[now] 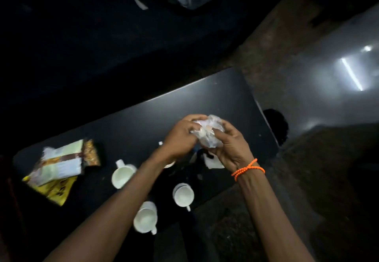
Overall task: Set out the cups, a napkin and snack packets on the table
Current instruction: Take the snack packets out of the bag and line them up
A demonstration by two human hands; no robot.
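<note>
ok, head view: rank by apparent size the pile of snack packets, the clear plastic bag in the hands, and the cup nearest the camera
1. pile of snack packets, clearly largest.
2. clear plastic bag and nearest cup: similar apparent size; fingers cover part of the bag, and the cup sits closer to the camera, so no ranking.

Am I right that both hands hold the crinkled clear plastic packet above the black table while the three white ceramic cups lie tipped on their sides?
Not quite: the head view shows the three white ceramic cups standing upright, mouths up. Both hands, left hand and right hand, do hold the crinkled clear plastic packet above the black table.
</note>
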